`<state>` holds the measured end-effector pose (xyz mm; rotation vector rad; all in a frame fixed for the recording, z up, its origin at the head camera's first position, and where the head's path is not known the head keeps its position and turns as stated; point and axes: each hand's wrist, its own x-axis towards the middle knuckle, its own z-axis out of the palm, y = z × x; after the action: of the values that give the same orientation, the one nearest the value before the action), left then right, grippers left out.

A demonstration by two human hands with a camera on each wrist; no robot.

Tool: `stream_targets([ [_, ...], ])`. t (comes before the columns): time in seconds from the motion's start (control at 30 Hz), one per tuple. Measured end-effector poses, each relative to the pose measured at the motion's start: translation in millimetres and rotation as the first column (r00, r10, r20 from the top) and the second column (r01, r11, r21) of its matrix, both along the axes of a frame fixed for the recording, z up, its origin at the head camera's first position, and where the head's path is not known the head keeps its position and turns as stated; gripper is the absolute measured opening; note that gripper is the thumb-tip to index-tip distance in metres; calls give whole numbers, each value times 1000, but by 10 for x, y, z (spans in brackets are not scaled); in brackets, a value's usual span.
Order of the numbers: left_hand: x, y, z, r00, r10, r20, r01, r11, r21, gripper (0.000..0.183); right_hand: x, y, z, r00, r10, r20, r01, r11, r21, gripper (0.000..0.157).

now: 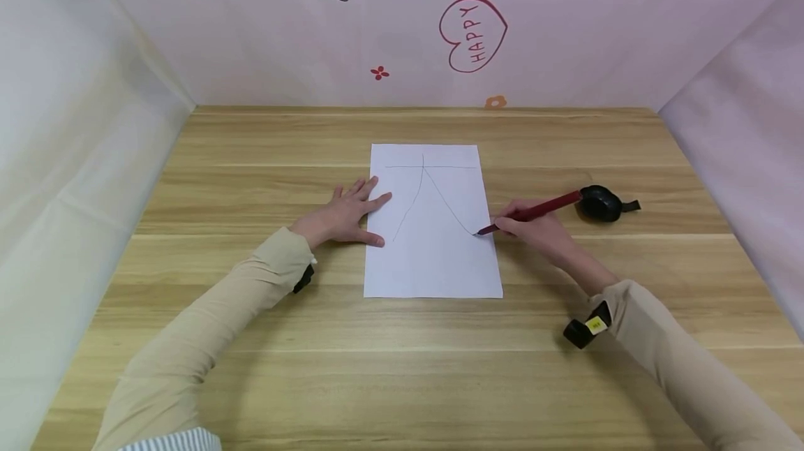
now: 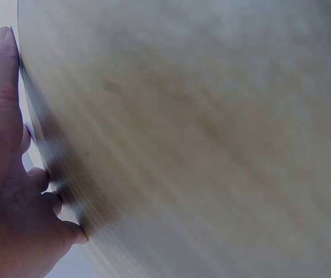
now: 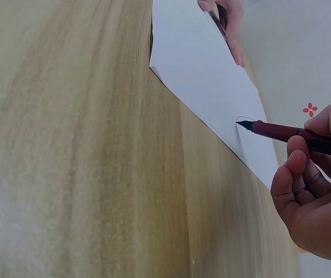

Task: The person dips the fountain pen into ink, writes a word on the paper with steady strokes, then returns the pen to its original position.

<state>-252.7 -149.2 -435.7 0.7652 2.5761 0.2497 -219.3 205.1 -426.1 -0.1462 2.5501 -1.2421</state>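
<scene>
A white sheet of paper point(image 1: 433, 262) lies on the wooden table, with thin pen lines on it: a horizontal line crossed by a short vertical one, and two strokes spreading downward. My left hand point(image 1: 342, 217) rests with spread fingers on the paper's left edge; the left wrist view shows this hand point(image 2: 14, 191) at the side. Near the right edge, my right hand point(image 1: 530, 227) grips a dark red fountain pen point(image 1: 546, 207). In the right wrist view the pen's nib point(image 3: 244, 124) meets the sheet at the end of the right stroke, and the right hand's fingers point(image 3: 295, 165) curl around the barrel.
A black rounded object with a short strap point(image 1: 599, 204) sits on the table right of the pen's back end. Behind the table point(image 1: 402, 374) hangs a white printed cloth point(image 1: 264, 39), and pale cloth walls stand at both sides.
</scene>
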Motion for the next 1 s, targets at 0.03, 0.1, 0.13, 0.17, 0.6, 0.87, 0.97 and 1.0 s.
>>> stream_targets([
  [0.03, -1, 1, -2, 1000, -1, 1, 1, 1000, 0, 94, 4, 5, 0, 1000, -2, 3, 2, 1000, 0, 23],
  [0.1, -3, 3, -9, 1000, -4, 0, 4, 1000, 0, 94, 14, 13, 1, 1000, -6, 14, 6, 1000, 2, 24],
  [0.13, -1, 6, -10, 1000, -5, -2, 5, 1000, 0, 93, 16, 15, -1, 1000, -10, 19, 10, 1000, 3, 24],
  [0.17, -2, 9, -13, 1000, -5, -2, 5, 1000, 0, 93, 20, 17, 1, 1000, -12, 21, 12, 1000, 5, 25],
  [0.6, 19, 4, 0, 1000, -2, -1, 2, 999, 34, 93, 62, 42, 49, 1000, -4, 17, 3, 999, 43, 25],
  [0.87, 25, -4, -3, 1000, 7, 5, -7, 999, 37, 93, 78, 63, 64, 1000, -2, 23, 1, 999, 44, 28],
  [0.97, 19, -6, -7, 1000, 8, 3, -9, 999, 35, 93, 84, 71, 70, 1000, 6, 9, -7, 1000, 27, 26],
  [1.0, 17, -7, -8, 1000, 9, 3, -9, 999, 35, 93, 87, 73, 71, 1000, 10, 4, -10, 1000, 20, 26],
])
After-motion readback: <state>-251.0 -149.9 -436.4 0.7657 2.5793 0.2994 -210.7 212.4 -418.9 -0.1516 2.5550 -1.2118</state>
